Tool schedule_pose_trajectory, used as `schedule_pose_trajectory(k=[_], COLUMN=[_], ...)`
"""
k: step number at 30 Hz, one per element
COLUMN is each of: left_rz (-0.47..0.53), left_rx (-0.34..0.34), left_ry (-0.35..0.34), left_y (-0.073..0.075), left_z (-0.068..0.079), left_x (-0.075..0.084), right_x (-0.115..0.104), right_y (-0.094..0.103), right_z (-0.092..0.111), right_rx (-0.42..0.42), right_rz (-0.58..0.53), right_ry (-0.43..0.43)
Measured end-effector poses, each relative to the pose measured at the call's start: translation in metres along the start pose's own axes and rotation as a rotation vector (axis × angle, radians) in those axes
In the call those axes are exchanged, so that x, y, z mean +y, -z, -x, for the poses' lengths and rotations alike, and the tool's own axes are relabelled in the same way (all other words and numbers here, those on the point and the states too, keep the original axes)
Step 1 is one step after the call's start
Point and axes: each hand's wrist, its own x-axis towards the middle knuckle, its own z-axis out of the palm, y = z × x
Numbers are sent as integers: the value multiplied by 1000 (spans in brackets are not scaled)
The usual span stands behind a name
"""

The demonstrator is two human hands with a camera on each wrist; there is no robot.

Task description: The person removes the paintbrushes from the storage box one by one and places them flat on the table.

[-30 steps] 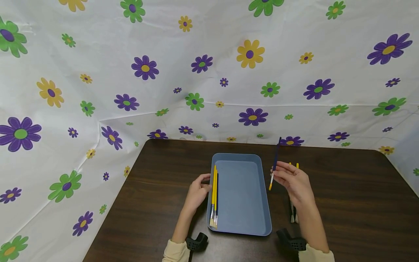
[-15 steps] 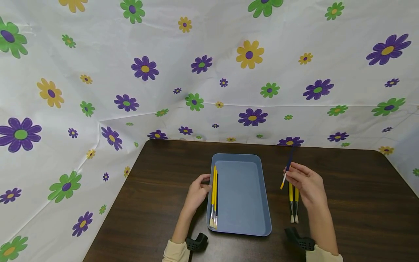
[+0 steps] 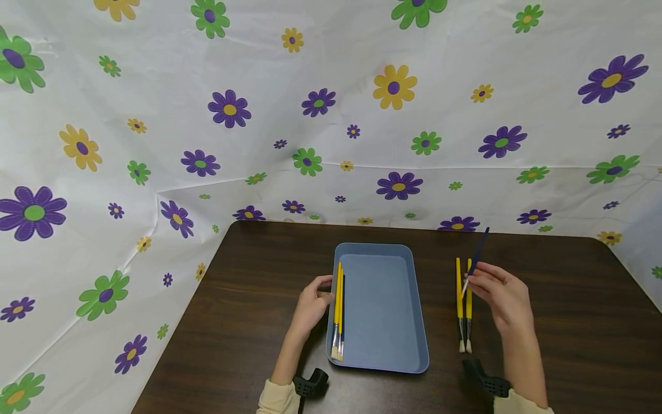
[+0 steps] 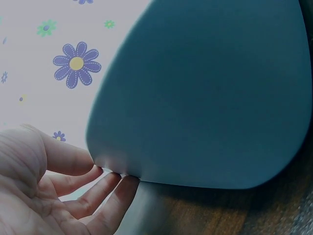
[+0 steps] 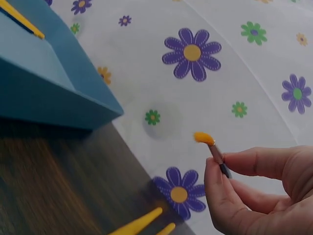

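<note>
Right of centre in the head view, the right hand (image 3: 503,298) pinches the blue brush (image 3: 478,250) low, near its metal collar, bristles down and handle tilted up to the right. So narrow a grip could let it pivot or slip, and lowering it here could knock the yellow pair (image 3: 459,306) on the desk (image 3: 258,270) apart. Left of centre, the left hand (image 3: 309,305) touches the edge of the tray (image 3: 383,313) with fairly straight fingers; a shove there could shift the three brushes (image 3: 337,299) along its left wall. Whether the held bristles touch a yellow handle or only pass above it is hard to tell from overhead. The left wrist view shows no brushes; the right wrist view cuts off the yellow handles at its bottom edge.
</note>
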Motion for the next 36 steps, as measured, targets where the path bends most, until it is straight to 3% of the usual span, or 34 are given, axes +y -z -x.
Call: schedule_pose_trajectory(k=[5, 12, 20, 36], left_rz=[-8, -1, -2, -29], left_rx=[-2, -6, -7, -6], left_ry=[4, -4, -11, 24], left_y=[0, 0, -1, 0], left_z=[0, 0, 0, -3], left_x=[0, 0, -2, -2], right_x=[3, 8, 8, 9], right_y=[10, 25, 37, 42], right_z=[-2, -7, -10, -15], right_rx=[13, -12, -27, -84], right_rz=[111, 410, 599, 669], right_ry=[-35, -57, -113, -203])
